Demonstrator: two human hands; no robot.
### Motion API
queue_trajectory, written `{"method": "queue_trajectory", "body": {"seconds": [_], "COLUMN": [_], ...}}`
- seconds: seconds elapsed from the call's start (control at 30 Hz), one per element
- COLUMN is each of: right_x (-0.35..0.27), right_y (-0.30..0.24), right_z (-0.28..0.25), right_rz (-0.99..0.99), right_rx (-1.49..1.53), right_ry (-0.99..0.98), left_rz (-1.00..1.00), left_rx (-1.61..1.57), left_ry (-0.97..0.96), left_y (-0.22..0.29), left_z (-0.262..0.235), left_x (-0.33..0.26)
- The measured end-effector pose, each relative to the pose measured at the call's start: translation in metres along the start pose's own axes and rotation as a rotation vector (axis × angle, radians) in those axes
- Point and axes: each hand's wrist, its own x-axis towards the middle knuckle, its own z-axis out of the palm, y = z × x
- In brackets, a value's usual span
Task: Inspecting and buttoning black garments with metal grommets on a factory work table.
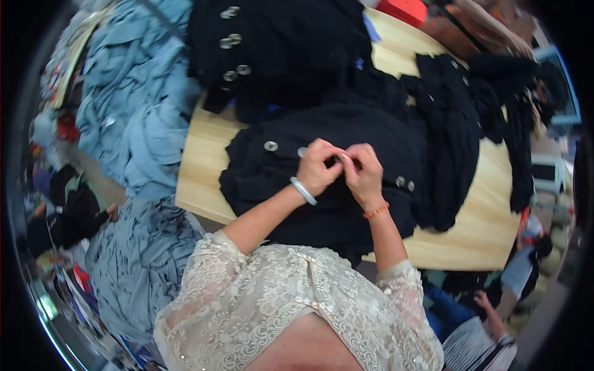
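Note:
A black knitted garment [260,170] with a scalloped edge lies spread on the light wooden table in front of me. Shiny round buttons [270,146] run across it, some to the left of my hands and a pair [405,183] to the right. My left hand [320,168], wearing a pale bangle, and my right hand [364,172], with an orange bead bracelet, meet over the middle of this garment. Thumbs and fingertips are pinched together there. Whatever they grip is hidden between the fingers, too small to tell.
More black garments with paired buttons [291,43] are heaped at the table's far side, others [448,142] at its right. Light blue cloth [139,80] and grey-blue cloth [145,253] are piled left of the wooden table [207,167]. Other people [479,334] are around, one across the far right corner.

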Motion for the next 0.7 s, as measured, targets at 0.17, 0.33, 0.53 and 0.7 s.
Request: {"method": "queue_trajectory", "body": {"seconds": [0.17, 0.33, 0.53, 0.7], "right_x": [0.001, 0.002, -0.01, -0.021], "right_y": [-0.004, -0.006, -0.001, 0.012], "right_z": [0.004, 0.006, 0.004, 0.011], "right_rz": [0.043, -0.018, 0.032, 0.07], "right_rx": [0.065, 0.031, 0.046, 0.014], "right_ry": [0.011, 0.044, 0.105, 0.128], "left_rz": [-0.093, -0.129, 0.013, 0.041], "left_rx": [0.027, -0.047, 0.052, 0.041], "left_ry": [-0.008, 0.028, 0.075, -0.029], "left_y": [-0.001, 0.0, -0.003, -0.012], "left_z": [0.002, 0.002, 0.006, 0.007], "left_x": [-0.001, -0.004, -0.007, -0.011]}}
